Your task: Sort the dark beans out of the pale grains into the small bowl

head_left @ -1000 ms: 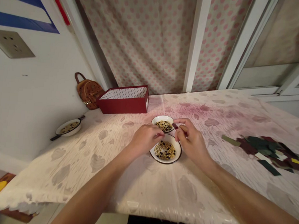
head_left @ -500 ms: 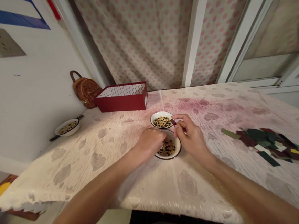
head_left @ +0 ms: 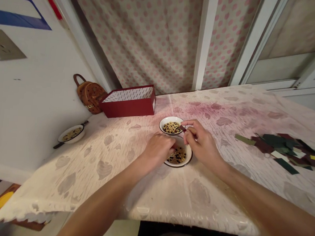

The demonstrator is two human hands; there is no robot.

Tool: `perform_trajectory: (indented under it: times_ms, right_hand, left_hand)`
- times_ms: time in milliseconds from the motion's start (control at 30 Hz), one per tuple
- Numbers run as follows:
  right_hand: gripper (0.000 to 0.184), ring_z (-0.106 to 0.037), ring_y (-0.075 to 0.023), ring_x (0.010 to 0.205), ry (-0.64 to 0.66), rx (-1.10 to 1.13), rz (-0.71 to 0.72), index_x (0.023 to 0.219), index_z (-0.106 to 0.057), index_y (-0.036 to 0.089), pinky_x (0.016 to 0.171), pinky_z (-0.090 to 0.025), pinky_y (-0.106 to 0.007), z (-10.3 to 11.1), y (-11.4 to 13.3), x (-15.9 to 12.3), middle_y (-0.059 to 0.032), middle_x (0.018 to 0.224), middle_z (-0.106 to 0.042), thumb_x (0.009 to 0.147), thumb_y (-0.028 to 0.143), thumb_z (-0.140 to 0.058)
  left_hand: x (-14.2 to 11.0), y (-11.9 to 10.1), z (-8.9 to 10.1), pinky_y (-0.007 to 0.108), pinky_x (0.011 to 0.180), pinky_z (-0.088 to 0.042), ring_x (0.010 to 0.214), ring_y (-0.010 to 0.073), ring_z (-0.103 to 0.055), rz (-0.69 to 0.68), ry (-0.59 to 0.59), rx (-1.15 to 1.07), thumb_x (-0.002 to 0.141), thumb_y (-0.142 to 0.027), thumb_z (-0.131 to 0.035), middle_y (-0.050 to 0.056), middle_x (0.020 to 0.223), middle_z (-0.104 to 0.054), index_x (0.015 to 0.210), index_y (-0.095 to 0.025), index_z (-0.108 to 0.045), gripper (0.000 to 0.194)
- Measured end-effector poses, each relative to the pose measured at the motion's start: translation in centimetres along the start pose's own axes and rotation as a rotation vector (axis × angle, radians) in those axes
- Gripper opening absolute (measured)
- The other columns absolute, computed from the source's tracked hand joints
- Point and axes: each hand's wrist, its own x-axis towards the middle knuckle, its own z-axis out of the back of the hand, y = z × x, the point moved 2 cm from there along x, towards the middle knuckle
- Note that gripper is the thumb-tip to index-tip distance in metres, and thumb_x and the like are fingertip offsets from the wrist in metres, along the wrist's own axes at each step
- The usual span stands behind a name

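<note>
- At the far left of the tabletop (head_left: 151,190) we see a side bowl (head_left: 74,139) with dark handles and small beads inside, well apart from both hands.
- Next comes a brown backpack (head_left: 90,95), just beside an open red box (head_left: 129,107).
- Our left hand (head_left: 158,148) reaches over the left side of the near bowl (head_left: 189,153), its fingers bent down toward the yellow and black beads (head_left: 179,156). The fingertips are hidden, so we cannot tell whether this grip is apart, together or on a bead. The beads we can see lie just right of it and below; this hand is the nearer one to them.
- Behind the near bowl stands the far bowl (head_left: 173,119), with similar contents.
- Our right hand (head_left: 201,143) is beside both bowls, its grip pinched together on a small dark-red piece (head_left: 183,129). The piece lies at the fingertips, its long axis slanting up and left toward the far bowl.
- Well to the right lies a pile of strips (head_left: 277,149), green, brown, white and yellow, touched by neither hand.
</note>
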Motion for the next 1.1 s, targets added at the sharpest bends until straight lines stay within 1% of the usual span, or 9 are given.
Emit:
perform_trajectory:
  times_ms: [67,100,167,267,367,533,933,1033,1100]
  right_hand:
    - [0.024,-0.057,-0.0139,0.056,0.006,0.025,-0.001,0.116,-0.055,0.021,0.062,-0.041,-0.027,0.1,0.1,0.0,0.006,0.063,-0.06,0.094,0.019,-0.044]
    - [0.025,-0.057,-0.0139,0.057,0.012,0.043,0.001,0.116,-0.054,0.021,0.062,-0.042,-0.027,0.1,0.2,-0.1,0.006,0.063,-0.06,0.093,0.018,-0.045]
    - [0.026,-0.058,-0.014,0.058,0.037,0.087,0.011,0.118,-0.054,0.021,0.063,-0.043,-0.027,0.0,0.4,-0.2,0.0058,0.064,-0.06,0.094,0.018,-0.045]
    - [0.027,-0.058,-0.014,0.061,0.075,0.142,0.033,0.121,-0.053,0.021,0.065,-0.045,-0.027,-0.1,0.6,-0.3,0.0058,0.065,-0.06,0.096,0.019,-0.044]
    - [0.027,-0.058,-0.0138,0.061,0.093,0.156,0.046,0.122,-0.054,0.021,0.066,-0.046,-0.027,-0.3,0.5,-0.4,0.0055,0.065,-0.06,0.097,0.02,-0.044]
    - [0.029,-0.058,-0.0131,0.061,0.111,0.15,0.042,0.122,-0.059,0.021,0.064,-0.045,-0.026,-0.4,0.4,-0.4,0.0047,0.066,-0.06,0.098,0.02,-0.044]
    - [0.035,-0.058,-0.0124,0.058,0.099,0.101,0.086,0.125,-0.063,0.02,0.061,-0.044,-0.025,-0.5,0.1,-0.4,0.005,0.065,-0.06,0.097,0.016,-0.043]
    - [0.034,-0.057,-0.0124,0.057,0.101,0.091,0.073,0.124,-0.063,0.021,0.061,-0.043,-0.024,-0.5,0.2,-0.4,0.0053,0.065,-0.059,0.096,0.016,-0.043]
    - [0.032,-0.058,-0.0128,0.058,0.094,0.083,0.059,0.122,-0.062,0.021,0.061,-0.043,-0.025,-0.4,0.2,-0.4,0.0051,0.065,-0.059,0.097,0.017,-0.043]
  left_hand:
    - [0.1,0.2,0.3,0.037,0.077,-0.044,0.071,0.022,-0.062,0.073,-0.036,-0.088,0.077,-0.012,-0.066,0.005,0.074,-0.071,0.074,-0.021,-0.073,0.012]
    - [0.1,0.4,0.5,0.036,0.076,-0.045,0.074,0.0214,-0.063,0.114,-0.074,-0.18,0.079,-0.015,-0.066,0.005,0.079,-0.073,0.078,-0.021,-0.074,0.01]
    - [0.3,1.0,0.7,0.033,0.078,-0.047,0.081,0.0201,-0.066,0.183,-0.166,-0.452,0.081,-0.021,-0.069,0.005,0.088,-0.075,0.086,-0.02,-0.073,0.006]
    - [0.5,2.0,0.7,0.032,0.084,-0.05,0.086,0.0185,-0.068,0.237,-0.233,-0.846,0.079,-0.027,-0.077,0.005,0.089,-0.075,0.095,-0.017,-0.071,0.02]
    - [0.6,2.3,0.7,0.033,0.089,-0.05,0.087,0.0169,-0.069,0.258,-0.231,-1.024,0.077,-0.03,-0.082,0.003,0.086,-0.075,0.102,-0.016,-0.069,0.032]
    - [0.5,2.0,0.6,0.033,0.096,-0.049,0.091,0.0173,-0.071,0.224,-0.212,-1.104,0.077,-0.031,-0.085,0.003,0.09,-0.078,0.107,-0.017,-0.07,0.037]
    - [0.4,1.4,0.4,0.036,0.098,-0.047,0.089,0.0179,-0.071,0.216,-0.183,-1.094,0.077,-0.032,-0.085,0.002,0.087,-0.078,0.108,-0.017,-0.069,0.038]
    - [0.7,1.9,0.0,0.035,0.095,-0.049,0.09,0.0187,-0.072,0.212,-0.21,-1.074,0.078,-0.033,-0.083,0.003,0.088,-0.077,0.108,-0.017,-0.069,0.036]
    - [1.1,2.5,-0.2,0.034,0.09,-0.051,0.088,0.0186,-0.071,0.203,-0.279,-0.998,0.08,-0.031,-0.081,0.004,0.088,-0.076,0.104,-0.017,-0.069,0.031]
